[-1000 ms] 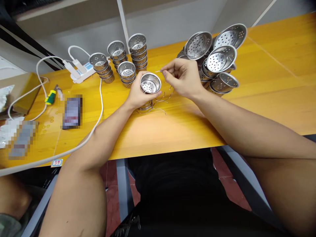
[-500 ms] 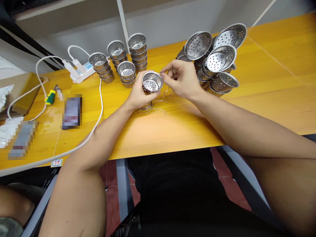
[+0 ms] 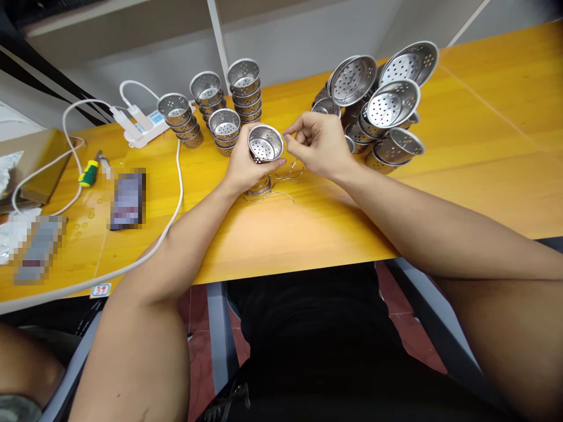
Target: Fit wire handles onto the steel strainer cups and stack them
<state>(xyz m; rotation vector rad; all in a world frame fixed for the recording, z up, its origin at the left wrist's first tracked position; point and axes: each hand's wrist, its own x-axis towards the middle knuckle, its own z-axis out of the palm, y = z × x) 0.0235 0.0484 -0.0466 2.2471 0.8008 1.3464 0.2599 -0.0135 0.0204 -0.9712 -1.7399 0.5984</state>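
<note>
My left hand [image 3: 244,164] is wrapped around a small perforated metal strainer cup [image 3: 265,144], its open mouth tilted up toward me. Thumb and fingers of my right hand [image 3: 317,140] are pinched together just right of the cup's rim. Between them is what looks like a thin wire, mostly hidden by the fingertips. Below both hands, several loose curved wires [image 3: 281,193] lie on the table, partly covered by my left hand.
Stacks of perforated cups [image 3: 244,88] stand behind my left hand. Larger strainer baskets [image 3: 393,105] are heaped at the right. Further left are a power strip [image 3: 147,126] with cables, a screwdriver [image 3: 89,173], two blurred phone-like objects [image 3: 127,200] and a cardboard box [image 3: 48,164].
The strainer cup in my left hand has shifted slightly left, away from my right fingertips. My right hand keeps its pinch, having moved a little left and down.
</note>
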